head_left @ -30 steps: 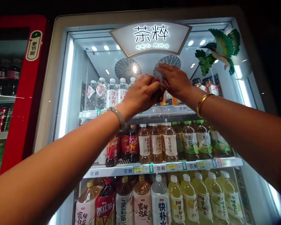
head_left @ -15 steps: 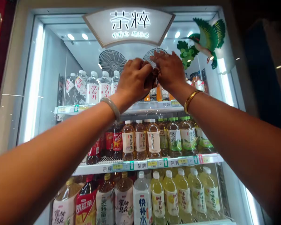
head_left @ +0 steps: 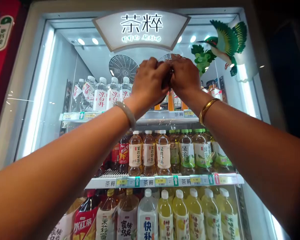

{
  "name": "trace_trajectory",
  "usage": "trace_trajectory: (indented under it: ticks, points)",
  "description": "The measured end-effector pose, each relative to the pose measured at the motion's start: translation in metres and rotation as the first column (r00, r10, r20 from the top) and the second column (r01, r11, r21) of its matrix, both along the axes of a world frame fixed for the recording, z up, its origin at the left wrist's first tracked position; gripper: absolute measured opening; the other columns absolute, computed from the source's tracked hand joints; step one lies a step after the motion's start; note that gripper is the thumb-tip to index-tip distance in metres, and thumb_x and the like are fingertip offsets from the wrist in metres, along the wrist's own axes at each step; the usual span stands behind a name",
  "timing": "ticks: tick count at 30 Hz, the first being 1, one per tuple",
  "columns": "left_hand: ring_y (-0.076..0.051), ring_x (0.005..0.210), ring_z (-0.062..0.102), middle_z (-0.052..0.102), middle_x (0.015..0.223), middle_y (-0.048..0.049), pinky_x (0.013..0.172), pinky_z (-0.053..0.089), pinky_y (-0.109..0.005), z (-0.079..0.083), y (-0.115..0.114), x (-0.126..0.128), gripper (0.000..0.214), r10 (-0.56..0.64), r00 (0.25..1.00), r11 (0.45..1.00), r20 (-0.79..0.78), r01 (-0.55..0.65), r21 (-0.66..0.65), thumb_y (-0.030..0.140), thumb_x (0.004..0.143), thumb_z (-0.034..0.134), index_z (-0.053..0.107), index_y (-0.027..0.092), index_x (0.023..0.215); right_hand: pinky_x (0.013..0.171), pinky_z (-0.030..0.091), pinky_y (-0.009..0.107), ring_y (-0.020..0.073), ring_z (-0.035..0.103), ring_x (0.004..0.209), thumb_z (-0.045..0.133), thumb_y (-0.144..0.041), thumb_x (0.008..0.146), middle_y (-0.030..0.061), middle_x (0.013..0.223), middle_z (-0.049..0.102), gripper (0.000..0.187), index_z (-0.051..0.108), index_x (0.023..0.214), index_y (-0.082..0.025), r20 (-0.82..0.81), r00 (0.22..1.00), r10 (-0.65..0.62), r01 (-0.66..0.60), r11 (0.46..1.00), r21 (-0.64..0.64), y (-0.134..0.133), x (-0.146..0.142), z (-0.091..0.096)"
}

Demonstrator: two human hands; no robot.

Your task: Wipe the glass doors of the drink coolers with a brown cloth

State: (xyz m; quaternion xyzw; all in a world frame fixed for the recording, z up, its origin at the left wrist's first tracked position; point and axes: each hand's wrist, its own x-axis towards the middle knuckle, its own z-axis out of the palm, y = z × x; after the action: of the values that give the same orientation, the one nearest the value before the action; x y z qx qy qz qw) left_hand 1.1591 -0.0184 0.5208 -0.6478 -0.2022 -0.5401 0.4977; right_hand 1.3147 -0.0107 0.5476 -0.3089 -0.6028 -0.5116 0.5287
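Both arms reach up and forward in front of a lit drinks cabinet. My left hand, with a pale bangle at the wrist, is closed with its fingers curled inward. Against it, fingertips meeting, is my right hand, closed too, with a gold bangle on that wrist. Whatever lies between the hands, if anything, is dark and hidden by the fingers. Behind them stand clear water bottles and orange-labelled bottles on the top shelf.
Jasmine tea bottles and green tea bottles fill the middle shelf. Larger bottles line the lowest one. A lit sign hangs above, with a kingfisher decoration at the upper right. A red panel borders the left.
The view has shifted slightly, showing more of the red panel at left. My hands have drawn closer together, and the right fingers are more curled than before.
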Motion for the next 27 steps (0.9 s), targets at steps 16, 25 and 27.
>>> trace_trajectory:
  ticks: [16, 25, 27]
  points:
    - [-0.031, 0.116, 0.054, 0.063, 0.116, -0.0131, 0.1, 0.045, -0.05, -0.011, 0.009, 0.03, 0.018, -0.046, 0.999, 0.987, -0.009, 0.047, 0.151, 0.034, 0.096, 0.058, 0.064, 0.024, 0.109, 0.132, 0.029, 0.053, 0.0251, 0.042, 0.153, 0.04, -0.02, 0.099, 0.0034, 0.161, 0.049, 0.052, 0.052, 0.149, -0.022, 0.045, 0.995, -0.088, 0.089, 0.996, -0.018, -0.013, 0.045, -0.029]
    - [-0.034, 0.118, 0.055, 0.063, 0.12, -0.0137, 0.105, 0.044, -0.054, 0.039, 0.012, 0.035, 0.021, -0.096, 0.993, 0.986, 0.068, 0.085, 0.144, 0.039, 0.095, 0.06, 0.066, 0.025, 0.11, 0.133, 0.024, 0.056, 0.0258, 0.042, 0.153, 0.039, -0.02, 0.099, 0.0053, 0.159, 0.051, 0.051, 0.054, 0.148, -0.02, -0.016, 0.995, -0.094, 0.094, 0.995, -0.013, -0.012, 0.048, -0.029]
    - [-0.034, 0.119, 0.054, 0.062, 0.12, -0.0138, 0.105, 0.044, -0.055, 0.026, 0.01, 0.048, 0.022, -0.09, 0.992, 0.986, 0.083, 0.077, 0.148, 0.039, 0.096, 0.058, 0.065, 0.023, 0.11, 0.133, 0.023, 0.059, 0.0267, 0.042, 0.153, 0.039, -0.02, 0.099, 0.006, 0.159, 0.052, 0.05, 0.055, 0.146, -0.02, -0.106, 0.991, -0.087, 0.087, 0.996, -0.008, -0.012, 0.052, -0.03]
